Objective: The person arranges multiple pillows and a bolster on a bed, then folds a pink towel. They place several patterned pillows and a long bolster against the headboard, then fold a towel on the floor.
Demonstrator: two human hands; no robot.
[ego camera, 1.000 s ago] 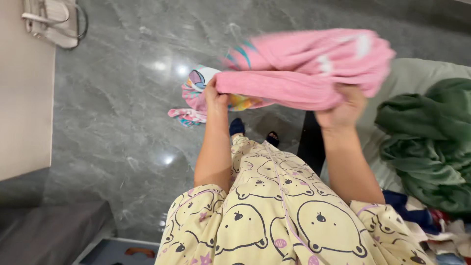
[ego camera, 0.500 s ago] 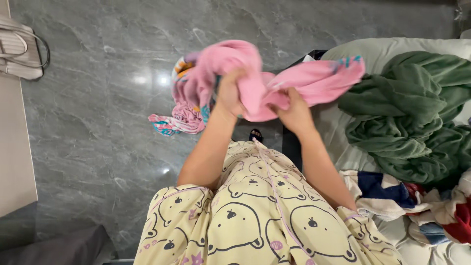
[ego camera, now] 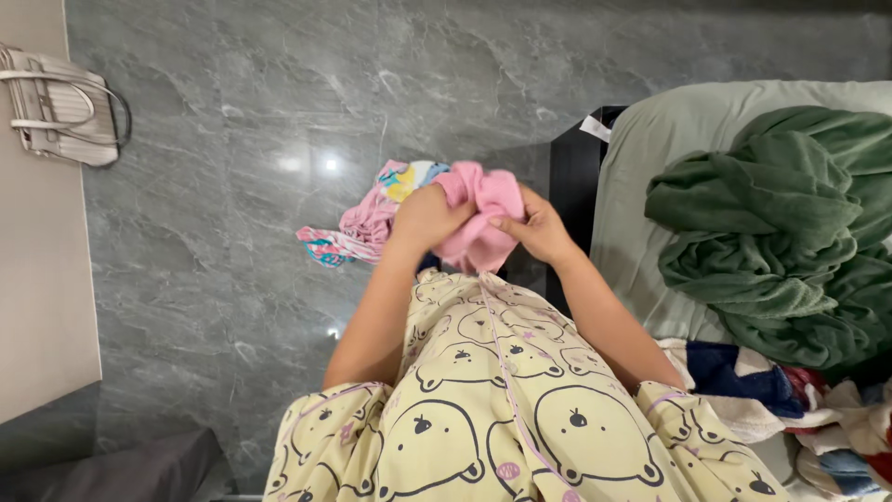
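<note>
A pink garment (ego camera: pixel 483 209) is bunched into a tight wad between both my hands in front of my chest. My left hand (ego camera: pixel 426 218) grips its left side and my right hand (ego camera: pixel 531 226) pinches its right side. Below my hands on the grey floor lies a small heap of pink patterned clothes (ego camera: pixel 367 223). My yellow pyjama top with bear prints fills the bottom of the view.
A bed with a pale green sheet (ego camera: pixel 641 158) stands at the right, with a dark green blanket (ego camera: pixel 780 223) piled on it and mixed laundry (ego camera: pixel 799 400) at its near end. A beige striped handbag (ego camera: pixel 60 107) rests against the wall at the upper left.
The pink garment was spread wide between my raised hands a second ago. It is now gathered into a compact bundle, and my hands have come together and lowered.
</note>
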